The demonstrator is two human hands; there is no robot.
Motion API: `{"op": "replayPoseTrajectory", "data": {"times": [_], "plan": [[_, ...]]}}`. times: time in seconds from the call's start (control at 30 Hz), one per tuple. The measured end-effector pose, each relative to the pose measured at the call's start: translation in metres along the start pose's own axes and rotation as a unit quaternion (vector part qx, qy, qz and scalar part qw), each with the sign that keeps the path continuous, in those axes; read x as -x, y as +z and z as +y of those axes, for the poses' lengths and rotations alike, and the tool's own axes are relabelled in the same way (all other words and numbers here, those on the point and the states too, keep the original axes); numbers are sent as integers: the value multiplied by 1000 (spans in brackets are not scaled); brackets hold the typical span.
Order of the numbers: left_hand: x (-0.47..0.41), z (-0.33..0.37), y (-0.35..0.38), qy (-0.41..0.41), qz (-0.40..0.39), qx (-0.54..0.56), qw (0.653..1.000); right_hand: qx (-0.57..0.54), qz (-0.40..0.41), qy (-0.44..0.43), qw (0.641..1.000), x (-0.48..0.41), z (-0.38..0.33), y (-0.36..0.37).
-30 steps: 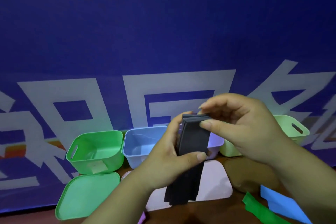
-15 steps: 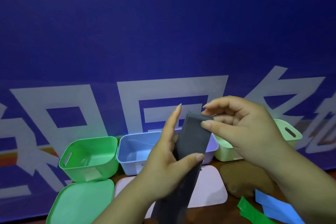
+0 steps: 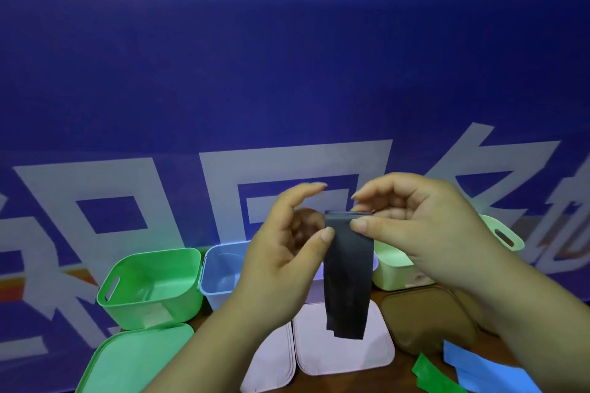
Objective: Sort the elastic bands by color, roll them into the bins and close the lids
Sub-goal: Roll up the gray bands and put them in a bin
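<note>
A dark grey elastic band (image 3: 348, 274) hangs straight down in front of the bins. My right hand (image 3: 424, 233) pinches its top end between thumb and fingers. My left hand (image 3: 281, 265) is beside it with fingers loosely curved and raised; only its thumb tip touches the band's left edge. Behind stand a green bin (image 3: 150, 281), a blue bin (image 3: 220, 271) and a pale green bin (image 3: 501, 230), all without lids. A fourth bin is mostly hidden behind the band and my hands.
Lids lie on the table in front of the bins: a green lid (image 3: 134, 357), two pale pink lids (image 3: 344, 351) and a brown lid (image 3: 424, 319). A green band (image 3: 431, 376) and a blue band (image 3: 479, 367) lie at the lower right. A blue banner rises behind.
My left hand has let go of the band it was gripping and opened. The band now hangs from my right hand's pinch, and its top sits further right.
</note>
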State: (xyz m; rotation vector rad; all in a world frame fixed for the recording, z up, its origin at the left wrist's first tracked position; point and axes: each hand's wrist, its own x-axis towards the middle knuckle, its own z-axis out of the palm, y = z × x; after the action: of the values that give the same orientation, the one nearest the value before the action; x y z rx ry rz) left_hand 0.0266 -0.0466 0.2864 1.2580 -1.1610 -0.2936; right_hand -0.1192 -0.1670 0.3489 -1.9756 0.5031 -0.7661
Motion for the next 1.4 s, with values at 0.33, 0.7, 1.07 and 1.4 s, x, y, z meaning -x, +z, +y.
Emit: {"op": "replayPoseTrajectory", "data": {"times": [0.33,0.7,1.07,1.4], "plan": [[-14,16,10,13,-15,-59,998,-36,-14,26,999,-5,0,-24],[-24,39,23,-56,5,44,997,44,-45,-79,995,3,6,-42],[-36,49,31,-75,-18,12,997,116,-24,-115,986,-4,11,-56],[-42,54,32,-58,-28,-29,998,60,-49,-93,993,-11,10,-65]]}}
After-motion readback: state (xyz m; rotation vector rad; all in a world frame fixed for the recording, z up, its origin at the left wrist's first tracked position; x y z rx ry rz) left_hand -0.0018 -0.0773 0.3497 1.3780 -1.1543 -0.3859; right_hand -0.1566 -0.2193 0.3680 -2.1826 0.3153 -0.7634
